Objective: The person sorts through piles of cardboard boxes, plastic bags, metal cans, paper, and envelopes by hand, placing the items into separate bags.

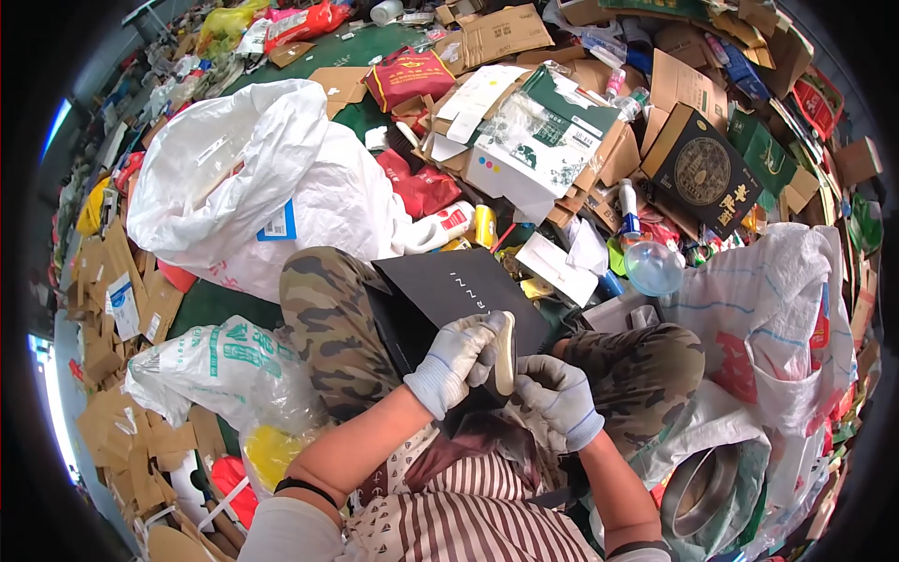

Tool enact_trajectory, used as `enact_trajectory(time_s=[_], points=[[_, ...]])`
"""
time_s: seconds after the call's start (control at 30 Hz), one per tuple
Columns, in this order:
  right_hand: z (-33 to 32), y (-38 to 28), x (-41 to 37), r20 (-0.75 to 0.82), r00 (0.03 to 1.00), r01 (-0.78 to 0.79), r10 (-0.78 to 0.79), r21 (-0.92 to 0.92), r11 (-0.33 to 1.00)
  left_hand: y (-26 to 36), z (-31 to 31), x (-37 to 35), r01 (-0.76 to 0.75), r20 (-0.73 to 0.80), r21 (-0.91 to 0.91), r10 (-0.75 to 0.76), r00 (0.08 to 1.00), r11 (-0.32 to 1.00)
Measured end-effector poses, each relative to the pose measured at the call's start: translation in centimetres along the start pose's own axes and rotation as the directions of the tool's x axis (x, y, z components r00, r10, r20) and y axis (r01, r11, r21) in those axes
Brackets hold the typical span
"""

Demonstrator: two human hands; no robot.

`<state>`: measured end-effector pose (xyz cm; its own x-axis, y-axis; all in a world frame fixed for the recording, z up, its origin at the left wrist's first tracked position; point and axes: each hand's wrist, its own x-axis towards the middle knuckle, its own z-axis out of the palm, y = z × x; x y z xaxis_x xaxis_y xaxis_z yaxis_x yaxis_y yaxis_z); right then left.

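Note:
My left hand (456,363), in a grey-white glove, grips a slim cream-coloured piece (506,356) with rounded ends, shaped like a shoe sole. It stands nearly upright between my hands. Close to its lower end, my right hand (562,398), gloved too, has its fingers curled together; what they pinch, if anything, is hidden. Beneath and behind both hands, a black box (440,295) with pale lettering lies open across my lap. Dark brown thin material (482,454) lies below my hands against the striped apron.
A large white sack (346,197) stands at front left, above a clear-and-white plastic bag (225,365). Ahead lie flattened cartons, a white-green box (538,155) and a black box with a round emblem (702,169). Another woven sack (749,309) and a metal ring (698,492) sit at right.

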<state>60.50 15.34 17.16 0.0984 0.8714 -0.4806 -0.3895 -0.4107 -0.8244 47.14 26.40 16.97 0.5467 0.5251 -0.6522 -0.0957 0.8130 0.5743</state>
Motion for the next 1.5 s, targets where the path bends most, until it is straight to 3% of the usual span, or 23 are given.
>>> enact_trajectory(time_s=[0.17, 0.3, 0.33, 0.4, 0.43, 0.47, 0.53, 0.57, 0.63, 0.67, 0.8, 0.87, 0.9, 0.97, 1.0, 1.03, 1.07, 1.1, 1.17, 1.27, 1.37, 1.47, 1.5], points=[[-0.4, 0.2, 0.4, -0.025, 0.994, 0.092, -0.106, -0.331, 0.939, -0.1, 1.6, -0.8, -0.043, -0.068, 0.232, 0.060, 0.996, 0.972], [-0.4, 0.3, 0.8, -0.008, 0.988, 0.138, -0.157, -0.433, 0.891, -0.7, 1.6, -0.7, -0.137, 0.005, 0.317, 0.143, 0.990, 0.938], [-0.7, 0.8, 1.0, 0.005, 0.987, 0.151, -0.163, -0.402, 0.903, -1.3, 1.1, -0.4, -0.267, 0.057, 0.521, 0.279, 0.959, 0.811], [-1.0, 1.2, 1.2, 0.040, 0.988, 0.155, -0.150, -0.268, 0.951, -1.9, 0.4, -0.1, -0.448, 0.240, 0.805, 0.478, 0.845, 0.388], [-1.3, 1.2, 1.2, 0.062, 0.989, 0.140, -0.132, -0.163, 0.977, -1.3, 0.9, -0.8, -0.389, 0.226, 0.861, 0.437, 0.870, 0.328], [-1.5, 1.1, 1.1, 0.085, 0.990, 0.121, -0.116, -0.056, 0.991, -1.5, 0.6, -0.5, -0.460, 0.277, 0.834, 0.489, 0.827, 0.306], [-2.2, 0.5, 1.1, 0.161, 0.984, 0.093, -0.083, -0.055, 0.994, -2.1, -0.3, 0.8, -0.591, 0.370, 0.766, 0.580, 0.726, 0.252], [-3.0, 0.1, 1.3, 0.206, 0.977, 0.072, -0.054, -0.080, 0.994, -2.3, -0.6, 1.2, -0.602, 0.360, 0.667, 0.518, 0.776, 0.438], [-4.7, -0.4, 1.5, 0.322, 0.944, 0.116, -0.077, -0.106, 0.988, -1.1, -0.1, 0.0, -0.320, 0.263, 0.522, 0.207, 0.942, 0.791], [-5.4, -0.9, 1.5, 0.328, 0.944, 0.071, -0.028, -0.120, 0.990, 0.1, 0.3, -0.7, -0.133, 0.246, 0.423, 0.028, 0.969, 0.896], [-7.0, -3.2, 1.8, 0.353, 0.925, -0.093, 0.139, -0.143, 0.985, 1.5, -0.5, -0.1, -0.042, 0.289, 0.484, -0.115, 0.950, 0.874], [-7.7, -4.1, 2.3, 0.349, 0.934, -0.094, 0.073, 0.045, 0.995, 2.0, -0.6, 0.0, -0.007, 0.346, 0.429, -0.158, 0.925, 0.903], [-7.8, -4.1, 2.6, 0.274, 0.959, 0.039, -0.074, 0.132, 0.990, 1.9, -0.7, 0.2, 0.015, 0.371, 0.366, -0.161, 0.915, 0.931], [-5.8, -6.2, 1.6, -0.002, 0.994, 0.112, -0.112, 0.080, 0.990, 2.4, -1.4, 0.0, 0.023, 0.453, 0.199, -0.112, 0.884, 0.980], [-5.2, -6.2, 1.8, -0.048, 0.995, 0.095, -0.092, 0.063, 0.994, 3.1, -1.5, 0.3, -0.024, 0.510, 0.116, -0.039, 0.859, 0.993], [-5.1, -4.6, 2.4, 0.007, 0.953, 0.304, -0.304, -0.021, 0.952, 3.6, -0.8, 0.9, 0.231, 0.374, 0.107, -0.254, 0.892, 0.967], [-4.6, -4.1, 2.6, 0.023, 0.931, 0.364, -0.365, -0.137, 0.921, 2.2, -1.5, 2.5, 0.248, 0.422, 0.006, -0.228, 0.878, 0.969], [-3.7, -4.8, 3.4, 0.026, 0.924, 0.378, -0.382, -0.223, 0.899, 2.3, -0.4, 2.6, 0.244, 0.353, 0.027, -0.237, 0.905, 0.969], [-3.0, -6.2, 4.1, 0.032, 0.924, 0.373, -0.382, -0.298, 0.878, 3.6, 0.7, 0.9, 0.270, 0.562, 0.032, -0.240, 0.792, 0.962], [-3.3, -8.8, 4.9, 0.095, 0.911, 0.409, -0.401, -0.325, 0.852, 6.2, 4.1, -3.4, 0.136, 0.304, 0.239, -0.207, 0.930, 0.961], [-4.4, -10.2, 5.5, 0.148, 0.889, 0.458, -0.434, -0.316, 0.831, 5.9, 2.7, 0.2, 0.027, 0.506, 0.346, -0.211, 0.836, 0.938], [-5.9, -11.2, 6.1, 0.215, 0.863, 0.503, -0.458, -0.270, 0.821, 5.2, 3.9, 3.1, 0.290, 0.439, 0.205, -0.353, 0.826, 0.935], [-6.4, -11.5, 6.2, 0.243, 0.850, 0.520, -0.467, -0.244, 0.818, 5.3, 3.8, 4.2, 0.295, 0.471, 0.234, -0.374, 0.799, 0.926]])
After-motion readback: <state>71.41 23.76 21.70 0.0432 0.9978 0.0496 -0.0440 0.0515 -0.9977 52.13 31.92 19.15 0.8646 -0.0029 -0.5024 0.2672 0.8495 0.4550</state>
